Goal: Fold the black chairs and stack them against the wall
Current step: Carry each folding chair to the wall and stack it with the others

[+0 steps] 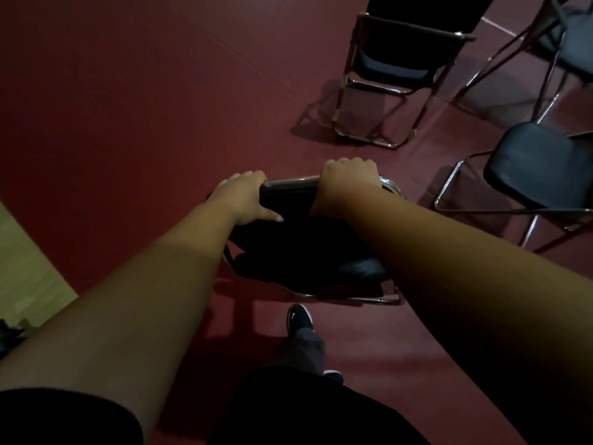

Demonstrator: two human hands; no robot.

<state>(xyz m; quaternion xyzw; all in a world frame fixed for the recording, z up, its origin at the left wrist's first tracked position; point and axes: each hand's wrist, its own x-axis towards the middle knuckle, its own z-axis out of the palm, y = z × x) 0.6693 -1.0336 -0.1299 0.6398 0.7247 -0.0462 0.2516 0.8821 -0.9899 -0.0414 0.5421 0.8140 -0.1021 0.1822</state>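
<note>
A black folding chair point(298, 242) with a chrome frame stands right in front of me on the dark red floor, seen from above and behind its backrest. My left hand point(245, 197) grips the left end of the backrest's top edge, fingers over the far side and thumb on the near face. My right hand point(348, 179) is curled round the top edge near its right chrome corner. The seat shows dark below my arms, partly hidden by them.
Three more black chairs stand unfolded to the right: one point(394, 72) at the back, one point(542, 168) close at the right edge, one point(574, 43) in the far corner. My shoe point(300, 319) is just behind the held chair. A light wooden floor strip point(25, 261) lies at the left.
</note>
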